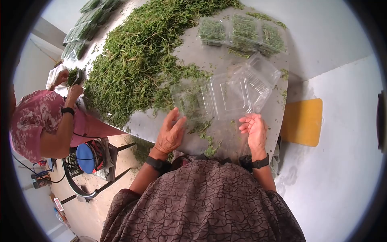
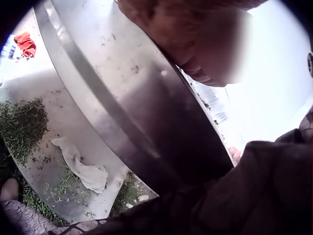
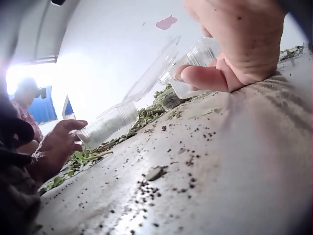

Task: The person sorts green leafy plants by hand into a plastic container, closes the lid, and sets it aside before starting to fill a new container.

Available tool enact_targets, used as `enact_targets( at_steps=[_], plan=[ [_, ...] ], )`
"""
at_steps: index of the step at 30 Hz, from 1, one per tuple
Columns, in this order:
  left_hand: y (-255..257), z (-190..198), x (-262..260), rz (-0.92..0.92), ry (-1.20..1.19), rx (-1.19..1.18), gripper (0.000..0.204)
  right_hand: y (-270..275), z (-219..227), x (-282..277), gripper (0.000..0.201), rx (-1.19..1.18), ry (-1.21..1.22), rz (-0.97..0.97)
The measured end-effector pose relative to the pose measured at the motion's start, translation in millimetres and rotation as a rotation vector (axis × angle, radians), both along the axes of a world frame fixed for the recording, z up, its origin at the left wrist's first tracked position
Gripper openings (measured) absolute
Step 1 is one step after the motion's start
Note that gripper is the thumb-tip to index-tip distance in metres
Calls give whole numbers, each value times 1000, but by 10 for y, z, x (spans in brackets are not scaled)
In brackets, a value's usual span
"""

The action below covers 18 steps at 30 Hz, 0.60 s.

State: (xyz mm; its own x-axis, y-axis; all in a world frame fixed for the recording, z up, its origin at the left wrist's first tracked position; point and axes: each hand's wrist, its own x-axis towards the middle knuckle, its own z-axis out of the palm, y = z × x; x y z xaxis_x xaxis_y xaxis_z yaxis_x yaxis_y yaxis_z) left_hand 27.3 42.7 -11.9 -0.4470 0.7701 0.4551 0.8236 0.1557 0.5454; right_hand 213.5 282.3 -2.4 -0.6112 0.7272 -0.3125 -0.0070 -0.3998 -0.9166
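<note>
Fingers [image 1: 174, 114] at clear plastic containers [image 1: 231, 97], right hand [image 1: 256, 132] contact unclear

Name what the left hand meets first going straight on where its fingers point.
The left hand would probably meet the near edge of the clear plastic container just ahead; whether they touch now is unclear.
</note>
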Motion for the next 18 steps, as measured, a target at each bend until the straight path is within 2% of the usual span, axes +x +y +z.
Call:
enact_targets(
  at_steps=[4, 8, 18],
  plan=[
    [-6, -18, 4, 16, -68, -39, 47, -31, 1, -63, 51, 99, -120, 64],
    [9, 16, 9, 43, -68, -82, 39, -41, 21, -61, 50, 90, -113, 58],
    [30, 4, -6, 45, -11, -142, 45, -78, 101, -89, 47, 66, -116, 26]
  ],
)
